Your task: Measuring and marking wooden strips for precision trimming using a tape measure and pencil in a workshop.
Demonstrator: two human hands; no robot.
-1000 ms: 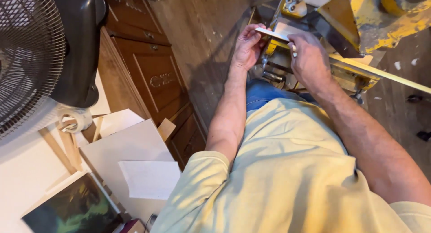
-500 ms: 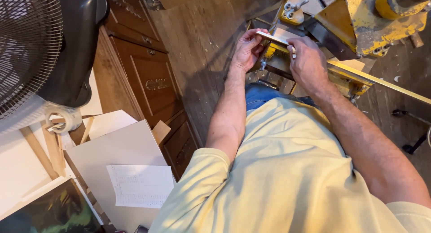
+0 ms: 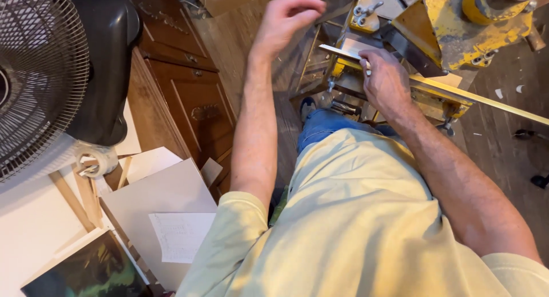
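Observation:
My right hand (image 3: 386, 79) rests on a yellow, worn machine (image 3: 457, 31), fingers closed over the end of a flat metal strip (image 3: 342, 50) lying on its bed. A long pale strip (image 3: 492, 101) runs from under that hand out to the right. My left hand (image 3: 289, 16) is raised in the air to the left of the machine, apart from it. Its fingers are curled together and nothing shows in them; it is slightly blurred. My pale yellow shirt (image 3: 366, 228) and blue trousers (image 3: 329, 122) fill the lower middle.
A caged fan (image 3: 34, 74) with a black housing (image 3: 106, 62) stands at the left. Beside it is a brown wooden cabinet (image 3: 194, 99) with drawers. Below lie a tape roll (image 3: 100, 159), white boards (image 3: 166, 191), a paper sheet (image 3: 180, 234) and a dark picture (image 3: 86, 271).
My left hand has let go of the metal strip and lifted up and to the left. My right hand stays on the strip at the machine.

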